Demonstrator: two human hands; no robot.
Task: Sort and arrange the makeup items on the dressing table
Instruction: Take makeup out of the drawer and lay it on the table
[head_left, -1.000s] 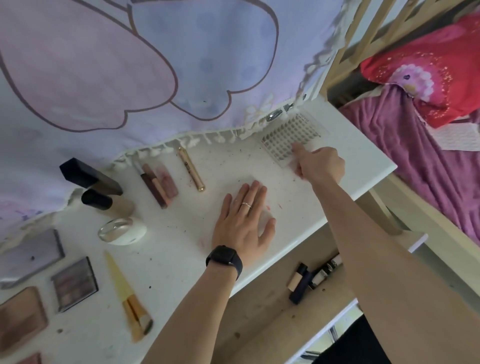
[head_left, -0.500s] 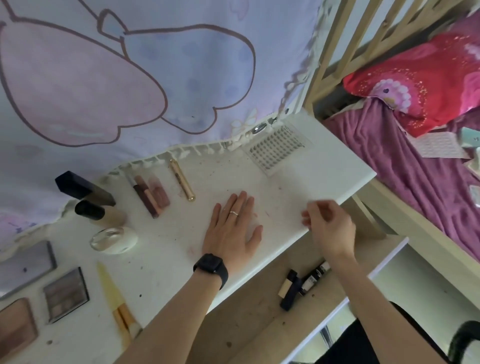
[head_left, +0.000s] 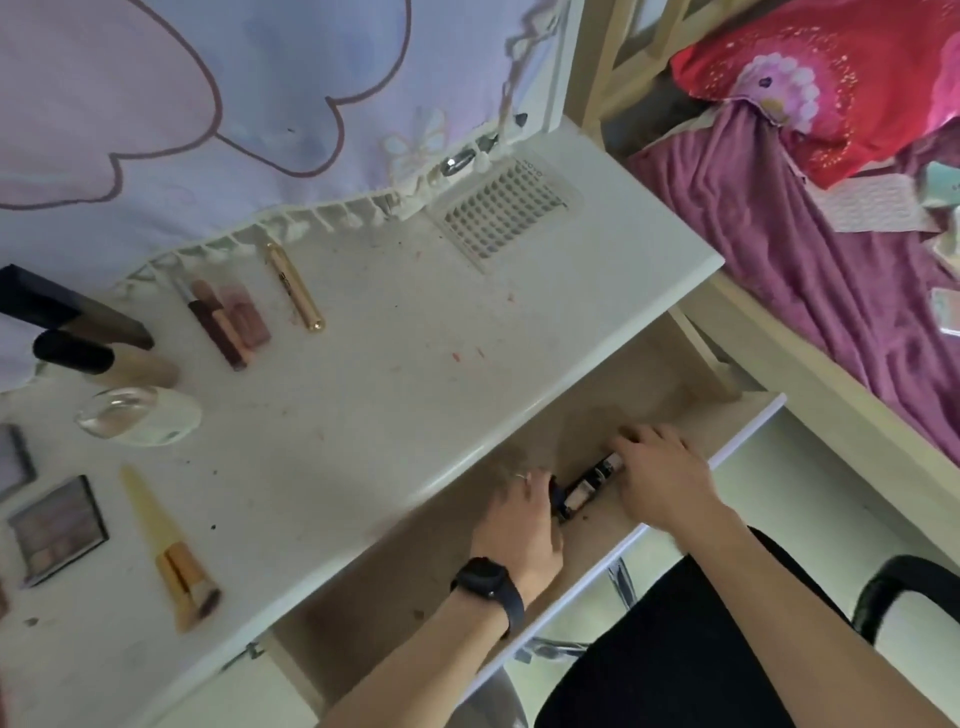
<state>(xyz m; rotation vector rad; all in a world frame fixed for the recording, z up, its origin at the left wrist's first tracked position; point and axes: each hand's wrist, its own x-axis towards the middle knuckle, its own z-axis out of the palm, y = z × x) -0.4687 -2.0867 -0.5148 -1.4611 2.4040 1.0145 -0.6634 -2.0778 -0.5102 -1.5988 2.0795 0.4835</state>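
Both of my hands are down in the open drawer (head_left: 395, 577) under the white dressing table (head_left: 415, 374). A small cluster of dark makeup tubes and little bottles (head_left: 584, 486) lies between them. My left hand (head_left: 519, 525), with a black watch on the wrist, curls around the dark tube at the cluster's left end. My right hand (head_left: 660, 478) closes over the right end of the small bottles. The tubes are partly hidden by my fingers.
On the table lie a gold mascara tube (head_left: 296, 291), lip glosses (head_left: 228, 322), a black box (head_left: 72, 312), a foundation bottle (head_left: 109, 361), a clear egg-shaped case (head_left: 137, 415), an eyeshadow palette (head_left: 57, 525), a gold brush (head_left: 171, 556) and a white grid tray (head_left: 501, 213). A bed stands at right.
My left hand has left the tabletop and my right hand has come back from the grid tray; both have dropped into the drawer onto the tubes. The view has tilted down.
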